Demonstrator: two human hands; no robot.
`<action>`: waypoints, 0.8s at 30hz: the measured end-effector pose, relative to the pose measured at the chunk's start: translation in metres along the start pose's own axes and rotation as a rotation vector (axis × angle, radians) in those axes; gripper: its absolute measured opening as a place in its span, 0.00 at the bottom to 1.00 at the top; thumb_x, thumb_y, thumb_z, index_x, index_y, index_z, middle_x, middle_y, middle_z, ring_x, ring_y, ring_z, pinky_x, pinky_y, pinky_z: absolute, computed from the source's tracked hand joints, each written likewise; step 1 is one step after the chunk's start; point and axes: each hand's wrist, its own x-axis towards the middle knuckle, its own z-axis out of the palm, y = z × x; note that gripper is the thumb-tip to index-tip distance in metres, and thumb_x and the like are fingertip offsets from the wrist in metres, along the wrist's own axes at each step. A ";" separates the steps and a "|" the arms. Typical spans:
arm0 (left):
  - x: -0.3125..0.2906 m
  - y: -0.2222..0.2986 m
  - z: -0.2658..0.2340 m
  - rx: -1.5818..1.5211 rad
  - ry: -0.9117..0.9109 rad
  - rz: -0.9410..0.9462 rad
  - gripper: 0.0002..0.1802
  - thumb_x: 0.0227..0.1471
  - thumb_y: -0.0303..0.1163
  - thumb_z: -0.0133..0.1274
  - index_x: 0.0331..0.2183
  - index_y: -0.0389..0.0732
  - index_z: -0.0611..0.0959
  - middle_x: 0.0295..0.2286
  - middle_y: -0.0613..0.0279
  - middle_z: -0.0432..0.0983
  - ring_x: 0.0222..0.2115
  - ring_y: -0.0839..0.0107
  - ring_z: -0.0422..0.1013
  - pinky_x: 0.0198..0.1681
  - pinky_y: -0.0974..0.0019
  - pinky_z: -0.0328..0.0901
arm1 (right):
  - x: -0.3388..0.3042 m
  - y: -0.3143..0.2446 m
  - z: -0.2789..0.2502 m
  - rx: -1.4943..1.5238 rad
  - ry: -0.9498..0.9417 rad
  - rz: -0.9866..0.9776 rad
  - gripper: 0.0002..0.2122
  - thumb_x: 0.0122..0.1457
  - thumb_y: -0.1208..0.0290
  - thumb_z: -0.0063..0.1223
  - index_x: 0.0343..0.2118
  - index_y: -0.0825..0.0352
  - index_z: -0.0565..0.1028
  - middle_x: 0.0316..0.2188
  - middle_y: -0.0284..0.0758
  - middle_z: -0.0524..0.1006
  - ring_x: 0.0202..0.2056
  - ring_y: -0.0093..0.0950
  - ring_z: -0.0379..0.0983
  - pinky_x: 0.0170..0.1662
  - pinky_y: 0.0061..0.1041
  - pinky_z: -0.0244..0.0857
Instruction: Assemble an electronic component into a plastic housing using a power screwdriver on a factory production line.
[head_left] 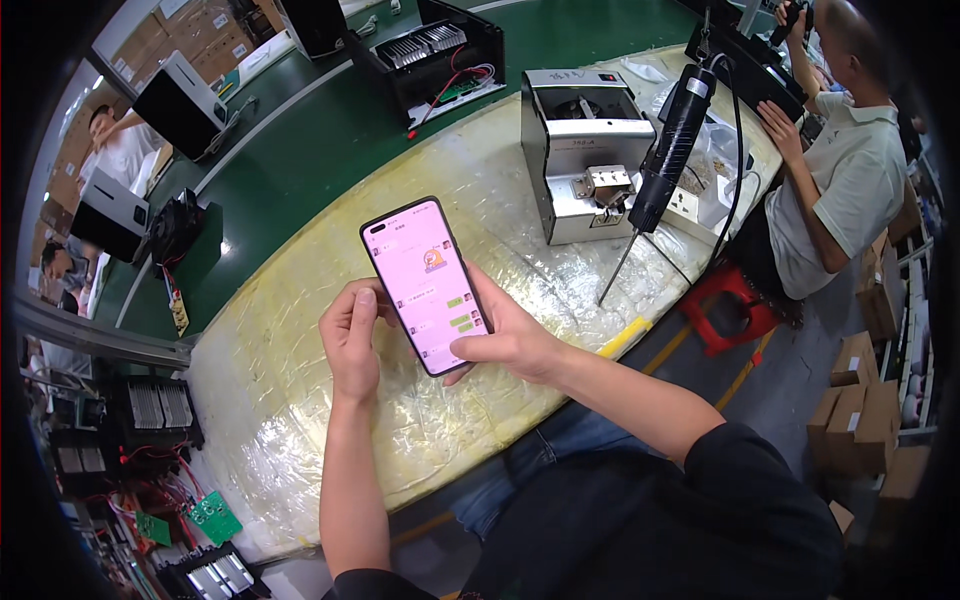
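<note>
A smartphone (428, 285) with a lit pink chat screen is held upright above the table, tilted slightly left. My right hand (510, 335) grips its lower right side, the thumb lying across the lower part of the screen and the fingers behind it. Beside the phone's left edge is my left hand (352, 340), its fingers loosely curled and the thumb raised against them. I see nothing in it; whether its fingertips touch the phone's edge is hard to tell.
A film-covered table (290, 350) lies beneath my hands. On it stand a metal screw-feeding machine (585, 160) and a hanging electric screwdriver (672, 150). Beyond is a green conveyor (300, 170) with an opened black housing (430, 60). Circuit boards (215, 515) lie lower left. A co-worker (840, 170) sits right.
</note>
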 end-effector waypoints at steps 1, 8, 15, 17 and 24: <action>0.000 -0.001 0.000 -0.001 0.002 -0.001 0.17 0.65 0.37 0.46 0.35 0.32 0.81 0.28 0.63 0.77 0.29 0.75 0.69 0.35 0.71 0.64 | 0.000 -0.001 0.000 0.005 -0.007 0.013 0.43 0.51 0.83 0.52 0.69 0.62 0.43 0.53 0.41 0.70 0.48 0.32 0.75 0.39 0.33 0.81; -0.001 0.003 0.003 0.011 -0.010 0.003 0.12 0.63 0.33 0.53 0.37 0.33 0.81 0.27 0.66 0.77 0.29 0.78 0.69 0.35 0.72 0.64 | -0.001 -0.005 0.001 0.009 0.000 0.040 0.45 0.49 0.84 0.55 0.69 0.60 0.43 0.52 0.39 0.71 0.48 0.31 0.75 0.40 0.34 0.81; -0.001 0.005 0.006 0.048 -0.019 -0.004 0.11 0.63 0.33 0.51 0.36 0.33 0.80 0.27 0.66 0.75 0.28 0.78 0.68 0.35 0.72 0.63 | -0.002 -0.005 -0.001 0.058 0.011 0.068 0.43 0.50 0.82 0.51 0.69 0.61 0.43 0.53 0.42 0.70 0.48 0.33 0.76 0.40 0.35 0.81; -0.001 0.006 0.006 0.050 -0.019 -0.005 0.11 0.63 0.33 0.51 0.35 0.33 0.80 0.27 0.66 0.75 0.28 0.78 0.68 0.35 0.72 0.63 | -0.002 -0.005 -0.001 0.137 0.026 0.089 0.42 0.50 0.81 0.49 0.69 0.62 0.43 0.53 0.42 0.70 0.48 0.34 0.76 0.39 0.36 0.81; -0.001 0.004 0.007 0.049 -0.013 -0.008 0.11 0.63 0.33 0.52 0.35 0.33 0.80 0.27 0.66 0.75 0.28 0.78 0.68 0.34 0.72 0.63 | -0.002 -0.002 -0.003 0.037 0.010 0.037 0.42 0.49 0.82 0.44 0.70 0.62 0.43 0.54 0.43 0.70 0.46 0.35 0.77 0.37 0.37 0.81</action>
